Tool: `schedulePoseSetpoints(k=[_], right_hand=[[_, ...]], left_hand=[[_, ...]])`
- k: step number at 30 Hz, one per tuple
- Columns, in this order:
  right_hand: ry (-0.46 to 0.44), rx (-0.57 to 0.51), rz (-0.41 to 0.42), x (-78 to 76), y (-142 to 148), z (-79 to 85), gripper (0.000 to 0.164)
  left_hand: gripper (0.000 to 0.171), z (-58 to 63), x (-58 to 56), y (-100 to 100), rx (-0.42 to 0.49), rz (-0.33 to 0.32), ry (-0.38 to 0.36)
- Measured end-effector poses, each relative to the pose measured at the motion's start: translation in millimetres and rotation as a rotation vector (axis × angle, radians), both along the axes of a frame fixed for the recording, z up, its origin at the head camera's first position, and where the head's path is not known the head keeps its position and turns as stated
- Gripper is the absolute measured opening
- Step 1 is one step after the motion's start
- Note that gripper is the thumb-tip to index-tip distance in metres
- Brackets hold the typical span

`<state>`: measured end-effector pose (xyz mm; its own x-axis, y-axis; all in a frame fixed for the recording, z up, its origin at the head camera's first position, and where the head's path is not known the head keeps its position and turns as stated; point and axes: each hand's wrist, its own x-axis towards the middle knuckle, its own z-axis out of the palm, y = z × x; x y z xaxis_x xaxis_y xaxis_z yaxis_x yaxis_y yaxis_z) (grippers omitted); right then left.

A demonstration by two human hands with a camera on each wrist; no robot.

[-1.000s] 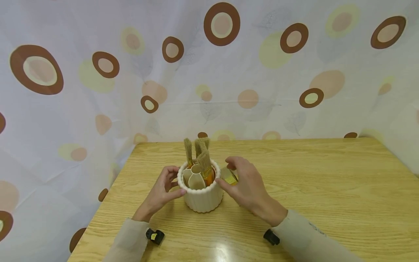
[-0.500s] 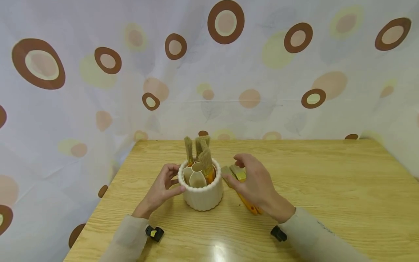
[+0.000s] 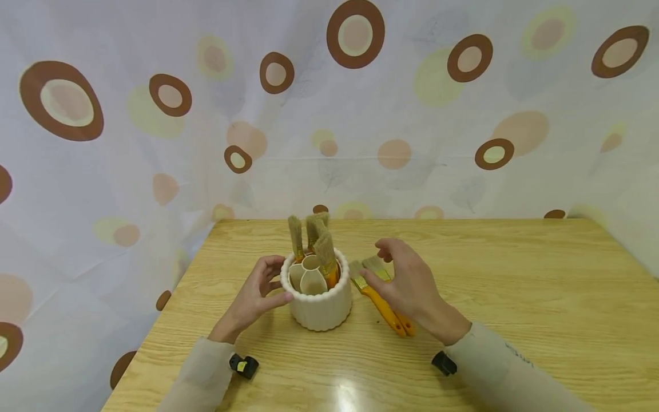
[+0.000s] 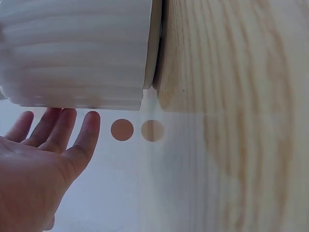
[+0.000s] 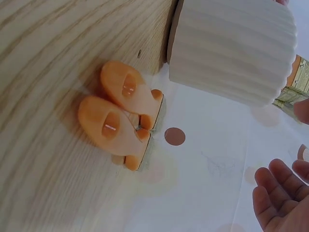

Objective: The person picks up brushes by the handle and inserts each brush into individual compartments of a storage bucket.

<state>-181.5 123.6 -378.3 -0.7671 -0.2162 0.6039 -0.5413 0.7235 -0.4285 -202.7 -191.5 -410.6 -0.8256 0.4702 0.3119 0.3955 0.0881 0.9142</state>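
Observation:
A white fluted pot with a beaded rim and divided compartments stands on the table, several bristle brushes upright in it, bristles up. My left hand rests lightly against its left side, thumb at the front rim; in the left wrist view the fingertips meet the fluted wall. To the pot's right, two flat paintbrushes with orange handles lie side by side on the table. Over them hovers my right hand, its fingers relaxed and holding nothing. That hand partly covers one brush. The right wrist view shows both orange handle ends.
The wooden table reaches back to a patterned cloth with brown rings and pale dots. Cloth also hangs along the left and right sides. A black wrist device sits at the left cuff and another at the right.
My right hand has moved right, away from the pot, and the two orange-handled brushes now lie released on the table. The left hand stays at the pot.

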Motion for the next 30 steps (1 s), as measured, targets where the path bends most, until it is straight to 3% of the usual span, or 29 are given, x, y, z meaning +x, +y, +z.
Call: schedulePoseSetpoints(k=[16,30], right_hand=[[-0.095,-0.010,-0.029,-12.0,10,-6.0,0.046],[-0.173,0.001,-0.037,-20.7,17,-10.0,0.045]], left_hand=[[0.067,-0.4,-1.4,0,-0.017,-0.006,0.014],[0.060,-2.6,-1.9,0,-0.005,-0.014,0.025]])
